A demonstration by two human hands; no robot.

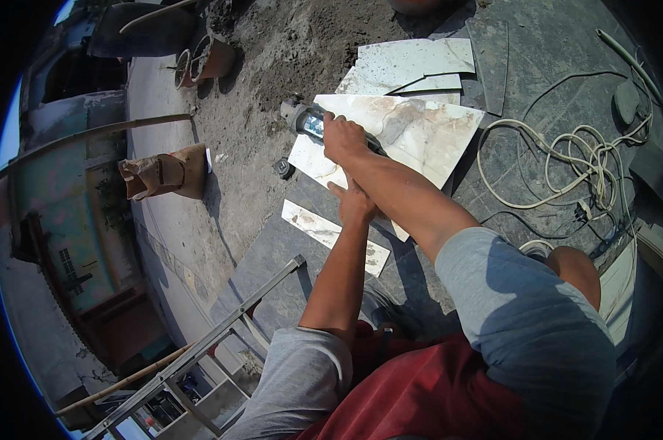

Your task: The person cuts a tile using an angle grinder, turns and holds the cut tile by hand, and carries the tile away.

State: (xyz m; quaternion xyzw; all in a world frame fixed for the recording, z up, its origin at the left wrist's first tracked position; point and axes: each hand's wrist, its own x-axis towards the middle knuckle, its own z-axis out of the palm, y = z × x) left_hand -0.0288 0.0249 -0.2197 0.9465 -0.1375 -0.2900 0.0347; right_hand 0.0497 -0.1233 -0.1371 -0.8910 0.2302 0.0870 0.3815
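My right hand (344,139) is wrapped round the body of an angle grinder (311,122), whose head is over the far left edge of a white marble-patterned tile (419,132). Below it, my left hand (354,203) grips the tile's near edge; one digit shows on the left, and my right forearm partly hides the rest. A narrow cut strip of the same tile (335,236) lies on the dark floor (262,257) near my left wrist. A small dark, roundish object (282,168), perhaps a tape measure, sits left of the tile.
Broken white tile pieces (412,62) and a dark slab (489,62) lie beyond. A pale cable (559,202) lies in loops at right. A metal ladder (207,352) is at lower left. A brown paper sack (171,174), a bucket (213,59) and grey sand (295,51) are farther off.
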